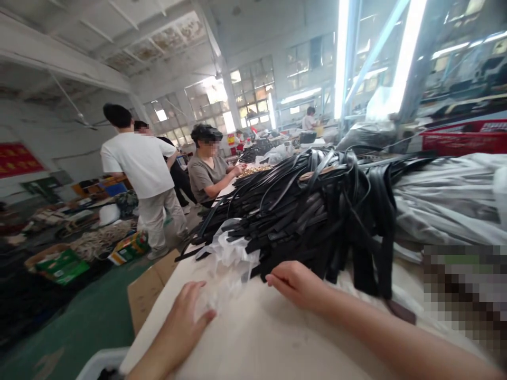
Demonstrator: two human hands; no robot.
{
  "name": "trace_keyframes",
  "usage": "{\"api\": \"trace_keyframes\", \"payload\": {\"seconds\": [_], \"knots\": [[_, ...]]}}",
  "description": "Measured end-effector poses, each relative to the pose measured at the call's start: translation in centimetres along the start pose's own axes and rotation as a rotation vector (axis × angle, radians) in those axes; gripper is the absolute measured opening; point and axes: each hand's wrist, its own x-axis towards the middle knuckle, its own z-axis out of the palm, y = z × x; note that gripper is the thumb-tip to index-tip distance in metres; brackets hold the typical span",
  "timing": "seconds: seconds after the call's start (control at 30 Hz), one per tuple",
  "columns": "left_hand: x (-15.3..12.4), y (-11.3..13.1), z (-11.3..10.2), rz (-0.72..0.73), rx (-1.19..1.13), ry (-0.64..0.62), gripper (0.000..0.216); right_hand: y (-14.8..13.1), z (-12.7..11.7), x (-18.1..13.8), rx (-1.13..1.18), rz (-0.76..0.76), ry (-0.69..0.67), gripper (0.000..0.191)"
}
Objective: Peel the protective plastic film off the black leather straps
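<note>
My left hand (184, 319) is over the pale tabletop (273, 338) near its left edge, thumb and fingers apart, holding nothing. Just ahead of it lies crumpled, translucent white plastic (233, 253). My right hand (297, 285) is beside the near edge of a big heap of black strips (293, 227), which look like belts or straps. Its fingers are curled in, and whatever may be inside them is hidden. Several strips droop toward me on the right side of the heap.
A seated co-worker (208, 169) is at the table's far left side, near small gold-coloured pieces (253, 170). A standing person (138, 169) is in the aisle. Grey-white fabric (451, 200) lies at right. A cardboard box (152, 282) and a white bin (99, 364) are left of the table.
</note>
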Motion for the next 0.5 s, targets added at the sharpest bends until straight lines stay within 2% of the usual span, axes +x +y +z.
{"api": "trace_keyframes", "payload": {"seconds": [0.07, 0.17, 0.27, 0.4, 0.5], "knots": [[1.3, 2.8, 2.0, -0.042, -0.037, -0.035, 0.019, -0.5, -0.4, -0.3, -0.065, -0.06, -0.052, 0.038], [1.1, 5.2, 3.4, -0.058, -0.083, -0.039, 0.026, -1.5, -0.9, -0.5, -0.098, -0.115, -0.068, 0.028], [-0.6, 6.2, 3.1, -0.06, -0.207, 0.005, 0.025, -2.7, -0.6, -0.6, -0.125, -0.174, -0.061, 0.043], [-3.2, 6.5, 2.6, 0.008, -0.294, 0.115, 0.028, -4.0, 1.3, -0.7, -0.139, -0.221, -0.126, 0.07], [-4.9, 6.4, 2.2, -0.08, -0.34, 0.113, 0.031, -4.3, 2.9, -0.8, -0.122, -0.287, -0.234, 0.076]]}}
